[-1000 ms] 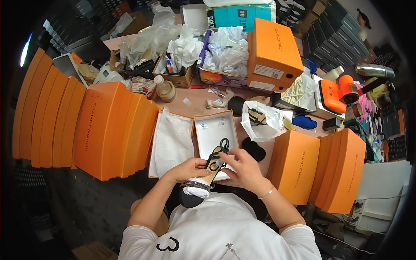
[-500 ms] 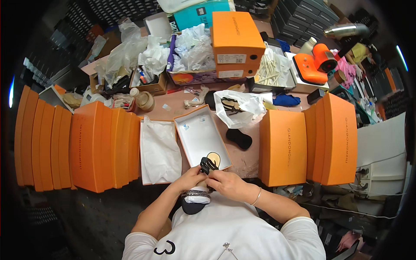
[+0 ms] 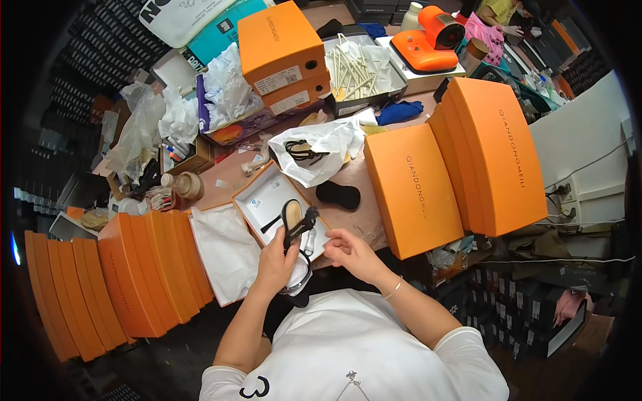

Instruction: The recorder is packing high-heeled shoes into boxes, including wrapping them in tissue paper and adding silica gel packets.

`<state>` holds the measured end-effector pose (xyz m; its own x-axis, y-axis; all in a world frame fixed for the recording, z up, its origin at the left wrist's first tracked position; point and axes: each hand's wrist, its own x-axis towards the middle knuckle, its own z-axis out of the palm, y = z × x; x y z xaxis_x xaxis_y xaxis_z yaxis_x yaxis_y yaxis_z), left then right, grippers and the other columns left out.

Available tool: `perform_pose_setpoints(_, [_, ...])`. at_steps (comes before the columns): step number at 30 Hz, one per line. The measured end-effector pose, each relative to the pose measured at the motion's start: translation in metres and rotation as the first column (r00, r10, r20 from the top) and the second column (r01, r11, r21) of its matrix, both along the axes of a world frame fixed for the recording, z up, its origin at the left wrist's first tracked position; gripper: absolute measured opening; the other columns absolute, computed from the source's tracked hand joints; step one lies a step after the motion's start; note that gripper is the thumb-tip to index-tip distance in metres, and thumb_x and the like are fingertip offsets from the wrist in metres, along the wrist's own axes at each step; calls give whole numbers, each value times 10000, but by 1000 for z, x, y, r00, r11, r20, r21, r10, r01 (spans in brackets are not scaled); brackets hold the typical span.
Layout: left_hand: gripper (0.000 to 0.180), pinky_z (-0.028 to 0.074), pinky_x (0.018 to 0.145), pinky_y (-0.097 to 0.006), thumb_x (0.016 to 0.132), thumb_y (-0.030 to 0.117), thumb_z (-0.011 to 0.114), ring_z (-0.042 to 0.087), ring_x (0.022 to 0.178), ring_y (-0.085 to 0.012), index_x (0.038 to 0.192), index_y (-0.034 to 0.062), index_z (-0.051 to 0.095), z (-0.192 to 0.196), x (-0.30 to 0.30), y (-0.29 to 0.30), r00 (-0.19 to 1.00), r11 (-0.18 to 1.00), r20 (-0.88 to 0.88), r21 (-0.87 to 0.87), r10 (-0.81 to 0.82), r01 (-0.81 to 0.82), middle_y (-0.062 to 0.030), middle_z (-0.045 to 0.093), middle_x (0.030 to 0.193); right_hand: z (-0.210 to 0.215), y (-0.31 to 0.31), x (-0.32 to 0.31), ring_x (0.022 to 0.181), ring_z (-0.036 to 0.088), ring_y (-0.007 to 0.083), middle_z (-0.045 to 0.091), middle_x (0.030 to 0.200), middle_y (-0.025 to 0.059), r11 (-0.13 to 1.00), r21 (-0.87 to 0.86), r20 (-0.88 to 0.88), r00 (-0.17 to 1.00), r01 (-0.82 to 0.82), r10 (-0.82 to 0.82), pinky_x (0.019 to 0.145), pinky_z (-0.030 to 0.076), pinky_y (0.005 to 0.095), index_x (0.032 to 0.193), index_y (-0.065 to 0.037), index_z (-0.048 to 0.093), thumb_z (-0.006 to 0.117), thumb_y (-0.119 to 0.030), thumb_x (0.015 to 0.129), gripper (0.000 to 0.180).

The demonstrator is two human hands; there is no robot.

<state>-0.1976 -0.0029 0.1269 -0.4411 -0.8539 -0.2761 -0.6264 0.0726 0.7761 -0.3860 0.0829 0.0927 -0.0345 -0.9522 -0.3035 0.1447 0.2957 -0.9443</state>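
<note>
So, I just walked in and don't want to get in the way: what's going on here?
A person holds a black strappy sandal in the left hand. The right hand is close by with bent fingers; whether it grips anything is unclear. Just beyond is an open white-lined shoebox, with white tissue paper to its left and a black pad to its right. Orange shoeboxes stand on both sides.

L fingers (image 3: 279, 248) grip blk sandal (image 3: 294, 215); R fingers (image 3: 340, 242) nr open box (image 3: 267, 192).
</note>
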Motion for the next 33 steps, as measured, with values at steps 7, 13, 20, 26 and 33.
perform_pose_setpoints(7, [371, 475, 722, -471, 850, 64, 565, 601, 868, -436, 1197, -36, 476, -18, 11, 15, 998, 957, -9, -283, 54, -55, -250, 612, 941, 1, -18, 25, 553, 420, 45, 434, 690, -41, 959, 205, 533, 844, -196, 58, 447, 367, 213, 983, -46, 565, 487, -232, 985, 202])
perform_pose_setpoints(13, [346, 468, 842, -377, 961, 180, 492, 596, 935, -287, 1235, -31, 470, -54, 40, -25, 911, 855, -118, -315, 395, -412, -177, 598, 1089, -1, 38, 28, 589, 465, 61, 490, 684, -6, 900, 239, 389, 885, -364, 255, 468, 386, 238, 818, -65, 530, 460, -226, 965, 229])
perform_pose_setpoints(20, [313, 517, 735, -296, 899, 121, 484, 611, 835, -167, 1176, -21, 521, -57, 102, -56, 935, 929, -267, 344, 234, -135, -97, 623, 978, -108, 144, -116, 947, 627, 360, 636, 998, 203, 829, 553, -764, 444, 78, 468, 815, 501, 429, 1076, 13, 610, 629, -229, 863, 323])
perform_pose_setpoints(26, [321, 514, 686, -311, 892, 200, 518, 625, 761, -177, 1119, -17, 585, -58, 42, -26, 969, 563, -183, 790, -165, 245, -109, 663, 917, 31, 48, -27, 1246, 448, 386, 399, 1392, 235, 858, -112, -665, 679, -501, 310, 978, 418, 509, 1402, -75, 392, 688, -217, 812, 675])
perform_pose_setpoints(33, [261, 491, 669, -308, 929, 178, 531, 585, 678, -168, 1113, 3, 593, -88, 73, -10, 791, 645, -529, 495, -308, 582, -84, 608, 716, 38, -46, 32, 955, 595, 399, 526, 1231, 199, 398, -166, -738, 381, -902, 557, 838, 492, 424, 1391, -131, 390, 730, -180, 730, 745])
